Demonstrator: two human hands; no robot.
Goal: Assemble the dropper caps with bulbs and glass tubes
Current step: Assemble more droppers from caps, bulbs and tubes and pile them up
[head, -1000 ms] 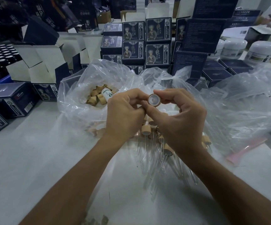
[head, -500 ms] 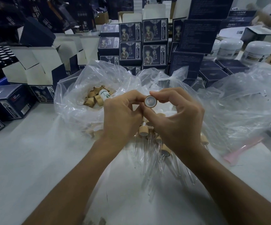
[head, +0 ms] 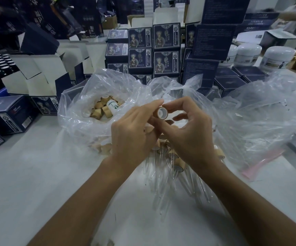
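Both hands meet over the table's middle around one tan dropper cap [head: 161, 113], whose pale open end faces me. My left hand [head: 134, 134] pinches the cap from the left with thumb and forefinger. My right hand [head: 189, 134] pinches it from the right, other fingers curled. Below the hands lie assembled droppers [head: 177, 163] with tan caps and clear glass tubes [head: 163, 189] on plastic film. A clear bag [head: 76, 110] at the left holds several loose tan caps [head: 99, 110] and a small white bottle [head: 113, 106].
Stacks of dark blue printed boxes [head: 165, 50] line the back, and open white-lined cartons [head: 42, 75] stand at the back left. White jars [head: 276, 57] sit at the back right. Crumpled clear plastic [head: 260, 118] and a pink strip [head: 262, 162] lie at the right.
The cap has tilted, showing more of its side and open end. My right fingers have shifted their pinch on it. Both hands stay over the pile.
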